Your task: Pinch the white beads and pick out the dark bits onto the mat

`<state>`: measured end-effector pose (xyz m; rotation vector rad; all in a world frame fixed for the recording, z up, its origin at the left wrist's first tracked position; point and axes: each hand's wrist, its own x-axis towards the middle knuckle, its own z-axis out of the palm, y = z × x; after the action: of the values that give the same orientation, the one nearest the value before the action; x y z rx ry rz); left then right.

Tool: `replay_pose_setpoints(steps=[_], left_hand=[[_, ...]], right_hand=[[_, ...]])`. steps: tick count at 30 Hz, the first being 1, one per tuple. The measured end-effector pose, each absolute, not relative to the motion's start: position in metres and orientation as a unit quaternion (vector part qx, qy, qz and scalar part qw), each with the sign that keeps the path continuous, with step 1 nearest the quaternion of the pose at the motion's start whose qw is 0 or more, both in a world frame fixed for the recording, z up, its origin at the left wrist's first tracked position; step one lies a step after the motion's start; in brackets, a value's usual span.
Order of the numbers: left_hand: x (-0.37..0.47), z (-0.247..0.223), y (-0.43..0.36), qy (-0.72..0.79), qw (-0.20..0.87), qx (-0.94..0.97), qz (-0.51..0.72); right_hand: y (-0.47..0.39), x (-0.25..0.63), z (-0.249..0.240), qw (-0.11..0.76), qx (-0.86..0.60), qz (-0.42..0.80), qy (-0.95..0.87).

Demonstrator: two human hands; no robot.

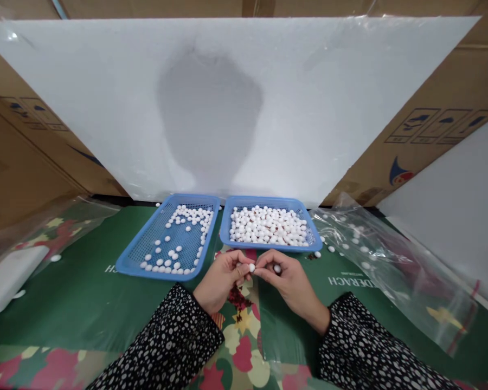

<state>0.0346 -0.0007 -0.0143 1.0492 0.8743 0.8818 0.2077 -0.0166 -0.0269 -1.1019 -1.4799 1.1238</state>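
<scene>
Between the fingertips of both hands is a small white ball [252, 267]. My left hand [222, 280] is closed, its thumb and forefinger pinching the ball from the left. My right hand [290, 281] is closed too, its fingertips meeting the ball from the right. A second white ball [277, 268] shows in the curl of the right hand's fingers. Just beyond the hands stand two blue mesh baskets: the left basket [156, 277] bears scattered white balls, and the right basket [268, 247] is thickly filled with them. Dark red bits [238, 299] lie beneath my hands.
A clear plastic bag [415, 292] lies at right, near several loose white balls. At far left are a white rounded device [12, 276] and another clear plastic sheet [65, 216]. A white board [301, 108] leans behind the baskets against cardboard boxes [443, 130].
</scene>
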Motion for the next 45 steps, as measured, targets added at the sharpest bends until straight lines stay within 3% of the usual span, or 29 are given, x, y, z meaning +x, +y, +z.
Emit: replay_pose_setpoints(steps=[9,19,24,29,40,45], left_hand=[[0.034,-0.009,-0.003,0.406,0.643,0.514,0.396],[0.029,-0.006,0.002,0.359,0.683,0.5,0.392],[0.022,0.005,0.007,0.427,0.623,0.533,0.382],[0.021,0.005,0.01,0.427,0.626,0.49,0.43],[0.021,0.009,0.007,0.425,0.64,0.456,0.449],[0.021,0.004,0.009,0.425,0.632,0.464,0.451]], right_hand=[[-0.021,0.203,-0.029,0.476,-0.471,0.423,-0.61],[-0.012,0.211,-0.021,0.463,-0.387,0.389,-0.696],[-0.015,0.206,-0.026,0.473,-0.386,0.559,-0.561],[-0.012,0.204,-0.03,0.415,-0.364,0.696,-0.459],[-0.005,0.202,-0.033,0.407,-0.365,0.651,-0.527],[0.001,0.194,-0.035,0.349,-0.47,0.41,-0.7]])
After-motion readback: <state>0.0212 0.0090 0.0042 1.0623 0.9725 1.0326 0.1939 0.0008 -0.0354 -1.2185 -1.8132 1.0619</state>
